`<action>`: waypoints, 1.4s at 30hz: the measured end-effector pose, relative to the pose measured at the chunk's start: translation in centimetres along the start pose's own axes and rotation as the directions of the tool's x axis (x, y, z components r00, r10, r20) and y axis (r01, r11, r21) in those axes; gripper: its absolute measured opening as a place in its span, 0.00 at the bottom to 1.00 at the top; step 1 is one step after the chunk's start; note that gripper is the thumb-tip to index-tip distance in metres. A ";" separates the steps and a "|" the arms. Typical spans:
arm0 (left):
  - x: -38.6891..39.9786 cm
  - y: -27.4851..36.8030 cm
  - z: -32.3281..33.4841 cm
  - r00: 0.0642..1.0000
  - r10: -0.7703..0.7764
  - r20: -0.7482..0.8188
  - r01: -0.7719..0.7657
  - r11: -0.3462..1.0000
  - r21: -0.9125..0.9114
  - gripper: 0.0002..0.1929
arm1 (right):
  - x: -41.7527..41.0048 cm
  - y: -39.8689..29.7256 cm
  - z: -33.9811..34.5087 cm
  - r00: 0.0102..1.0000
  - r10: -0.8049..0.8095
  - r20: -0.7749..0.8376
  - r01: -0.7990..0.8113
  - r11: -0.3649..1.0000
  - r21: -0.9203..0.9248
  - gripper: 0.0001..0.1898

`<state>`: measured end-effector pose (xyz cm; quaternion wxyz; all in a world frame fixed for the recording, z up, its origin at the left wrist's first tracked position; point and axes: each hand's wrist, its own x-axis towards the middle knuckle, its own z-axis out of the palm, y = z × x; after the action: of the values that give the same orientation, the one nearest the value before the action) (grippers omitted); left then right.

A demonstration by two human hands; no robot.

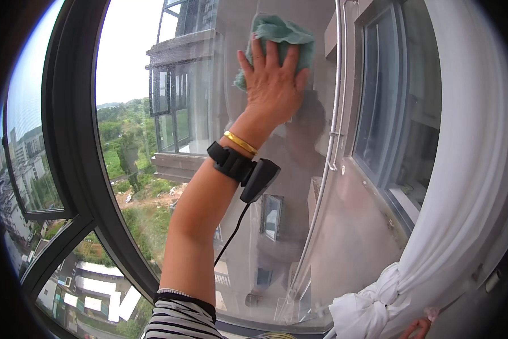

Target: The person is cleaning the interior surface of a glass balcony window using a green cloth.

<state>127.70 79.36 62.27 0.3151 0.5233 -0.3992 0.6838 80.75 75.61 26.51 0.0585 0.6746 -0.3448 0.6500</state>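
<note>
A green cloth (284,36) lies against the window pane (288,169) under my left hand (275,78). My fingers are spread over it, pressing it to the glass, and its upper edge is bunched in folds. At the lower right edge only a few curled fingers of my right hand (418,328) show, beside the knotted white curtain (387,292). A small pinkish thing (431,313) is at those fingertips, too blurred to name. The rest of that hand is cut off.
Dark window frame bars (74,106) run down the left side. The white curtain hangs along the right, tied in a knot low down. On my left forearm a black strapped device (260,180) trails a cable (233,233). Buildings and greenery lie outside, far below.
</note>
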 end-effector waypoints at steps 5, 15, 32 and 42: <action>-5.8 13.7 3.6 0.802 0.589 0.104 -0.510 0.765 -0.393 0.26 | 0.1 0.0 -0.2 0.996 0.093 0.011 -0.093 0.996 -0.015 0.09; 2.9 -0.2 3.5 0.947 0.293 0.134 -0.295 0.956 -0.004 0.29 | 0.5 1.5 -2.8 0.996 0.062 -0.057 -0.068 0.989 -0.129 0.08; 7.1 15.9 8.3 0.956 0.294 0.007 -0.288 0.941 -0.180 0.26 | -1.0 2.9 -3.7 0.994 0.085 0.072 -0.077 0.991 -0.107 0.08; 6.4 3.0 4.9 0.925 0.380 -0.005 -0.379 0.920 -0.104 0.27 | 0.2 -1.9 -0.3 0.962 -0.265 0.060 0.242 0.938 0.248 0.09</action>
<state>125.82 73.76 68.52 0.2003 0.4241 -0.5301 0.7064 81.47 77.14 27.44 0.0443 0.7449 -0.1767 0.6418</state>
